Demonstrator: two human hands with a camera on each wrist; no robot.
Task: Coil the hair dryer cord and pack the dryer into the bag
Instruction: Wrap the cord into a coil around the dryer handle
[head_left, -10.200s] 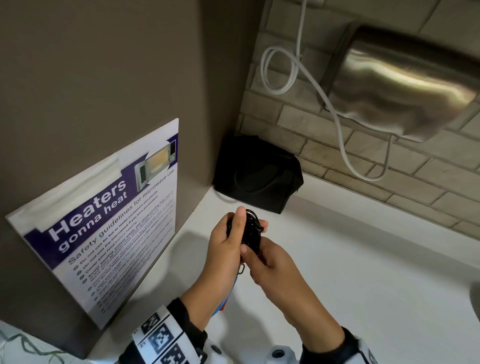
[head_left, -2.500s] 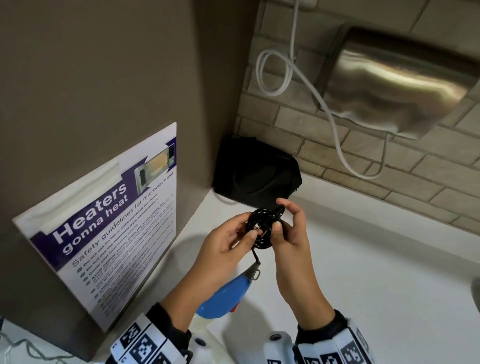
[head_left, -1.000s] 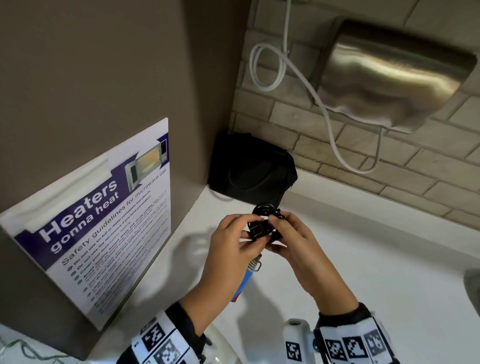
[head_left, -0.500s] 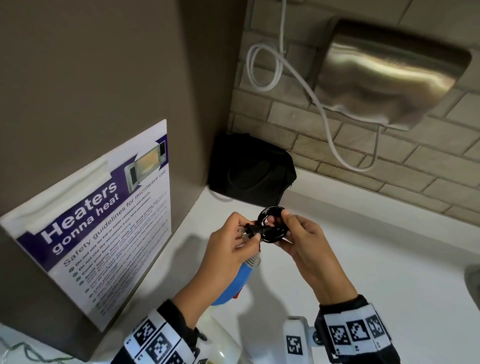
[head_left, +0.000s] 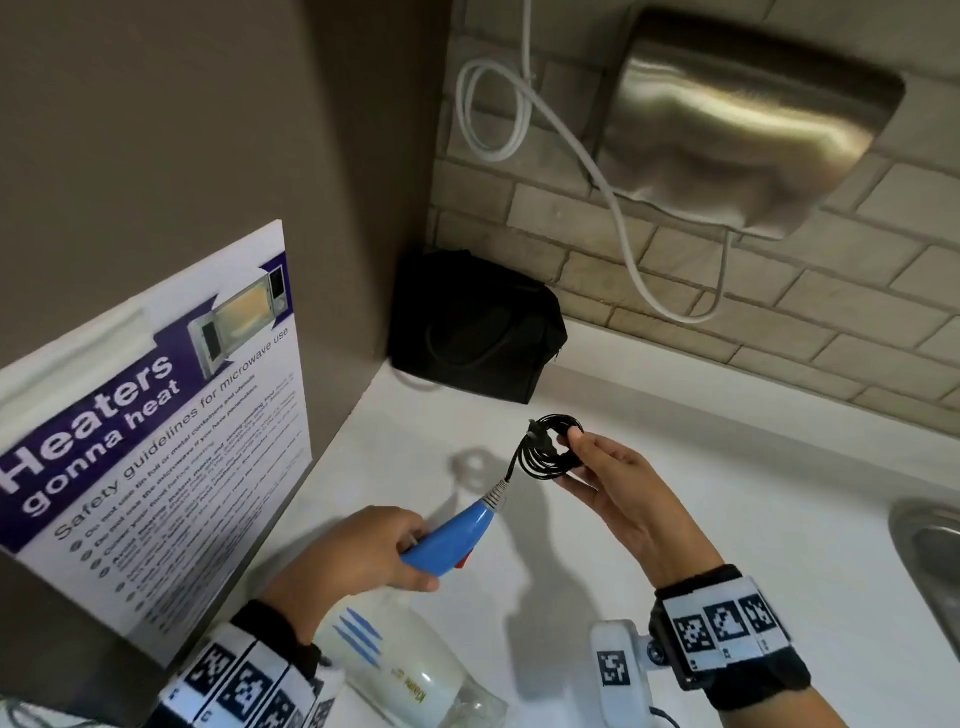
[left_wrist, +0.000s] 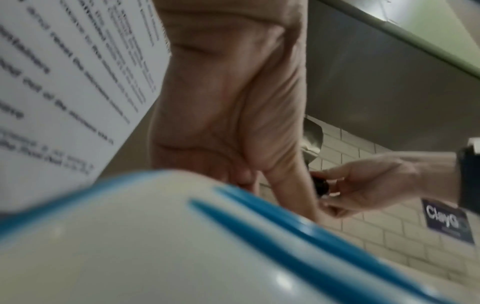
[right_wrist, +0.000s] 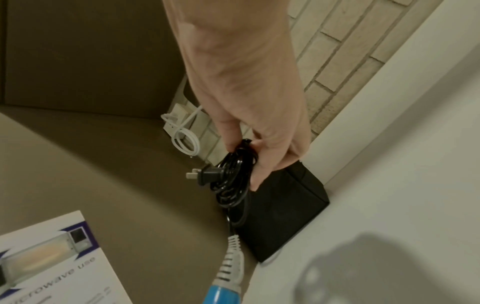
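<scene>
The right hand pinches the coiled cord, the left hand grips the dryer, bag at twelve o'clock

Head view looks down at the counter; both wrist views sit close, the left perhaps upward-facing, blurred.

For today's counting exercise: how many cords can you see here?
2. A black cord, coiled, held by the right hand above the counter; a white cord looped on the brick wall. Others may be hidden.

Blue-and-white hair dryer held above worktop, black cord coiled tight, plug sticking out; black bag upright in corner.
</scene>
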